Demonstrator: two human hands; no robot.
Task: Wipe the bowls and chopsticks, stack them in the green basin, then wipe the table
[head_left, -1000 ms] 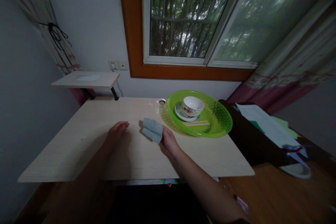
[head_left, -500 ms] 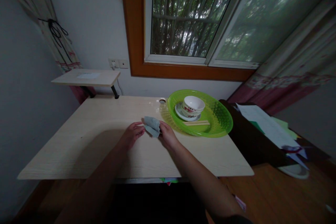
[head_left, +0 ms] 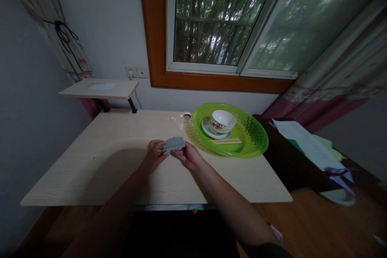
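A small grey-blue cloth, folded over, is held between my two hands above the desk. My left hand grips its left end with fingers and thumb closed. At the other end my right hand pinches the cloth, its fingers partly under it. To the right, a green plastic basket holds stacked white bowls with a floral pattern. They stand on a white plate, and pale chopsticks lie in front of them.
The light wooden desk has a raised shelf at its back left and a cable hole near the wall. Papers lie on a dark surface to the right. A window is behind the desk.
The cloth has been turned and folded flatter. My left hand has closed on its left end, and my right fingers have shifted beneath it. The basket and dishes have not moved.
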